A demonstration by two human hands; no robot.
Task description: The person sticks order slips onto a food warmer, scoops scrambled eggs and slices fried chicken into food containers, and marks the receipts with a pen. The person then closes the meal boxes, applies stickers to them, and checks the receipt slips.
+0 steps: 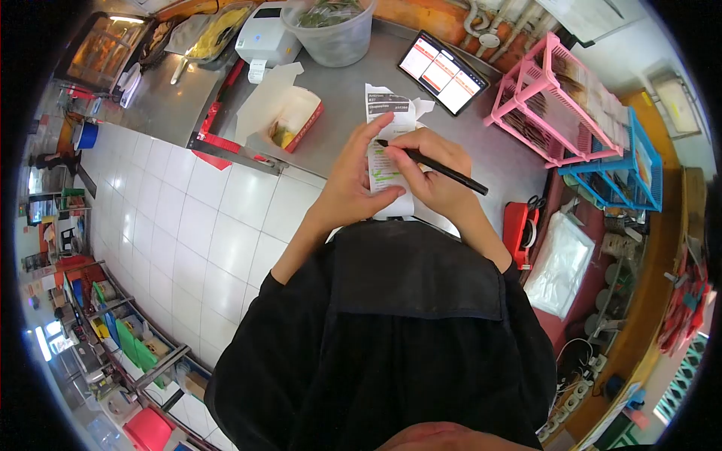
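Observation:
My right hand [438,171] is closed round a black pen [451,173], whose tip touches a printed paper slip [385,161] on the metal counter. Green marks show on the lower half of the slip. At the slip's left edge lies my left hand [353,177], its fingers and thumb apart, steadying the paper against the surface. To the left of my hands stands an opened red and white food box [304,116] with some food inside.
Behind the slip are a tablet [442,73], a clear tub of greens [331,34] and a white label printer [267,36]. Pink racks [553,113], a blue basket [639,165], a red tape dispenser [517,231] and plastic bags [560,263] stand at the right.

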